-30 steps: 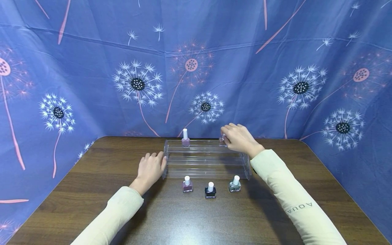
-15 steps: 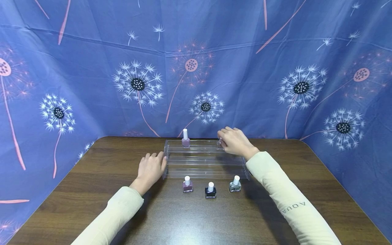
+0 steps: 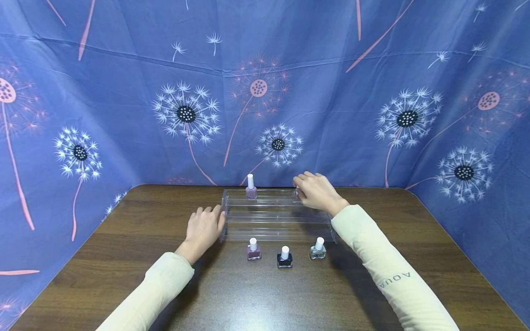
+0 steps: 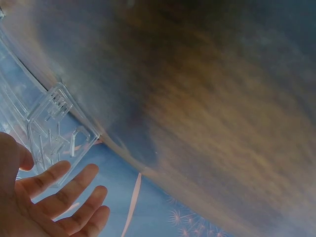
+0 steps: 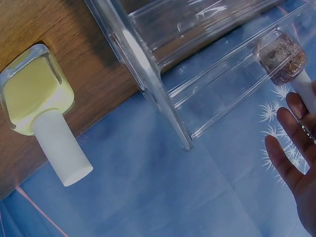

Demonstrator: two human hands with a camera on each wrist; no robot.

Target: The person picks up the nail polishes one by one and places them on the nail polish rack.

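Note:
A clear acrylic tiered rack (image 3: 277, 219) stands on the table. My right hand (image 3: 318, 191) pinches the white cap of a nail polish bottle with reddish-brown glitter (image 5: 282, 58) at the rack's top tier; the head view hides most of that bottle behind the fingers. My left hand (image 3: 204, 226) lies at the rack's left end, fingers loosely extended beside its side panel (image 4: 61, 131). A mauve nail polish (image 3: 250, 187) stands upright on the left of the top tier. In front of the rack are a purple nail polish (image 3: 254, 251), a black one (image 3: 284, 259) and a grey-green one (image 3: 317, 250).
In the right wrist view a pale yellow nail polish (image 5: 37, 91) with a white cap stands on the wooden table beyond the rack's right end. A blue dandelion-print cloth (image 3: 265, 115) hangs behind the table (image 3: 136, 220) and along its sides.
My right hand has shifted left along the top tier with the glitter nail polish, mostly in the first half second. The left hand and the other bottles have stayed put.

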